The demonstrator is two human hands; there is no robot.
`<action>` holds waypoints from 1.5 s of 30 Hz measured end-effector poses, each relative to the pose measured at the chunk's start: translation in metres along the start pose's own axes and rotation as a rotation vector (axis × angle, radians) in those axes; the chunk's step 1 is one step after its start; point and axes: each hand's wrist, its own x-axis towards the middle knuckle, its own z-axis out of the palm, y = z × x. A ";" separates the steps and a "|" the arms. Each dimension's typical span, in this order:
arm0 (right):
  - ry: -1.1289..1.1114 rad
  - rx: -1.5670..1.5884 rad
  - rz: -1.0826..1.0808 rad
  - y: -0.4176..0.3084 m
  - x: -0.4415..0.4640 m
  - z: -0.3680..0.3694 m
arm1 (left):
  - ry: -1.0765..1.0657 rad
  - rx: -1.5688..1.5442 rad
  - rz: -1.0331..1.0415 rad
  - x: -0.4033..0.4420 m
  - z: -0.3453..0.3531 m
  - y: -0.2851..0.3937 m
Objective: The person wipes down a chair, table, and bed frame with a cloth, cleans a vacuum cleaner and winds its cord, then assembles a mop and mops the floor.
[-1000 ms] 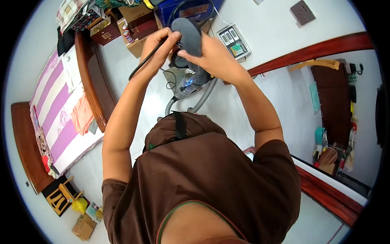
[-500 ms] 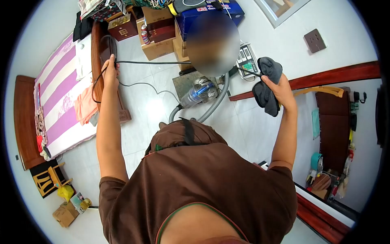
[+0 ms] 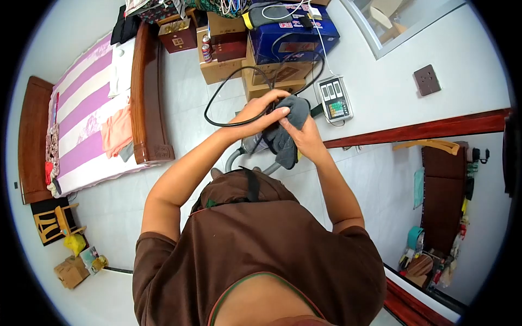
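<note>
My left hand (image 3: 265,112) is closed around a black power cable (image 3: 211,99), whose loops stick out to the left and above. In my right hand (image 3: 308,139) is a dark grey cloth (image 3: 298,111), bunched up. Both hands meet in front of my chest, the left fingers reaching the cloth. Under them, a vacuum cleaner (image 3: 251,144) stands on the floor, largely hidden by the hands and cloth. Its grey hose (image 3: 230,158) curves out at the left.
A wooden bed (image 3: 154,108) with a striped sheet is at left. Stacked cartons and a blue box (image 3: 293,41) stand ahead. A digital scale (image 3: 335,98) leans by the wall. Right of me is a large mirror (image 3: 375,190) or opening with a dark red frame.
My hands have come together from wide apart. The cable, stretched out to the left before, now hangs in loops near the left hand. The cloth has moved left with my right hand.
</note>
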 end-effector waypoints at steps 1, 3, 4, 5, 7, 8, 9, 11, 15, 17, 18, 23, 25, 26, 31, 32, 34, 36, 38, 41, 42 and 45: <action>0.051 0.109 0.052 0.003 0.000 0.001 | 0.061 0.023 0.005 0.002 0.006 0.001; 0.052 0.076 0.052 0.002 -0.003 -0.005 | 0.010 0.078 -0.112 0.008 0.005 0.007; 0.054 0.057 0.051 -0.001 -0.005 -0.008 | 0.012 0.139 -0.098 0.010 0.006 0.007; 0.078 0.054 0.040 0.001 -0.007 -0.011 | 0.013 0.199 -0.084 0.012 0.007 0.007; 0.129 0.050 0.021 0.005 -0.011 -0.017 | 0.015 0.298 -0.060 0.018 0.008 0.004; 0.167 0.063 0.018 0.001 -0.011 -0.022 | 0.018 0.337 -0.051 0.021 0.009 0.001; 0.243 0.049 -0.004 0.005 -0.012 -0.026 | 0.021 0.375 -0.042 0.024 0.009 -0.001; 0.393 0.024 -0.045 0.009 -0.012 -0.036 | 0.063 0.450 -0.052 0.028 0.009 -0.002; 0.640 -0.070 -0.073 0.024 -0.021 -0.080 | 0.203 0.460 -0.030 0.042 0.000 -0.028; 0.588 -0.106 -0.055 0.030 -0.031 -0.096 | 0.289 0.384 -0.012 0.053 -0.006 -0.028; 0.499 -0.045 0.115 0.027 -0.039 -0.102 | 0.297 0.362 -0.003 0.058 -0.006 -0.026; 0.211 -0.068 0.135 0.026 -0.046 -0.084 | 0.196 0.095 0.020 0.087 0.021 -0.006; 0.158 0.019 0.148 0.028 -0.041 -0.067 | 0.147 -0.051 -0.014 0.096 0.045 -0.001; 0.139 0.048 0.121 0.035 -0.036 -0.061 | 0.082 -0.180 -0.143 0.096 0.055 0.017; 0.074 0.354 0.294 0.037 -0.028 -0.043 | 0.106 -0.236 -0.095 0.109 0.100 0.023; 0.070 0.399 0.299 0.052 -0.031 -0.043 | 0.100 -0.334 -0.125 0.110 0.104 0.025; 0.112 0.480 0.326 0.064 -0.033 -0.044 | 0.095 -0.464 -0.186 0.112 0.110 0.026; 0.204 0.549 0.371 0.059 -0.032 -0.046 | 0.061 -0.661 -0.214 0.114 0.116 0.021; 0.217 0.566 0.318 0.070 -0.027 -0.053 | 0.081 -0.730 -0.195 0.115 0.119 0.022; 0.332 0.569 0.287 0.063 -0.016 -0.058 | 0.107 -0.674 -0.128 0.119 0.121 0.015; 0.348 0.569 0.275 0.066 -0.013 -0.065 | 0.129 -0.604 -0.104 0.120 0.122 0.013; 0.425 0.519 0.275 0.079 -0.007 -0.087 | 0.147 -0.376 -0.082 0.127 0.120 0.003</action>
